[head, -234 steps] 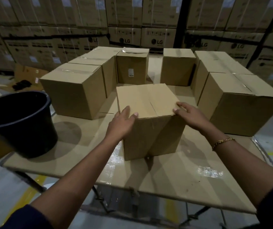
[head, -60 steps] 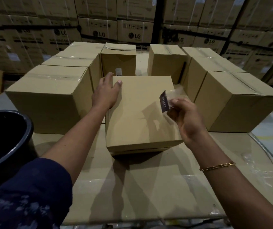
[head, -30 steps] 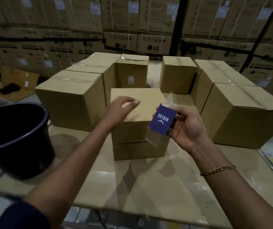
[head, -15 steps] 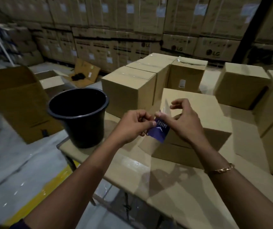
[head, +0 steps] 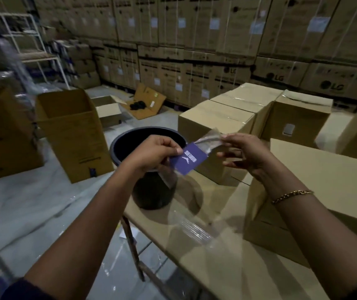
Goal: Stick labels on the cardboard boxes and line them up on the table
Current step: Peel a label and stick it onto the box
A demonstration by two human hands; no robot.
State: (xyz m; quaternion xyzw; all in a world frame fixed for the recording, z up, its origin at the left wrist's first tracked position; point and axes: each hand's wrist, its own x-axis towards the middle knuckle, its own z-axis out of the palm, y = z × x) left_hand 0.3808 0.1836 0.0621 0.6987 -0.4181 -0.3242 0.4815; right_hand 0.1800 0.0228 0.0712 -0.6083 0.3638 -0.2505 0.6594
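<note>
Now left hand (head: 151, 156) pinches blue label (head: 188, 161), right hand (head: 245, 151) its clear film (head: 209, 138) (above bucket (head: 117, 146))

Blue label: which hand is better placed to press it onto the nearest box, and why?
Left. The left hand pinches the blue label, while the right hand holds only the clear film; the nearest box lies beside them.

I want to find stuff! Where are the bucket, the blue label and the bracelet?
bucket (head: 151, 194): head view, lower outer wall.
blue label (head: 189, 162): head view, middle of its face.
bracelet (head: 292, 195): head view, chain on the right wrist.
</note>
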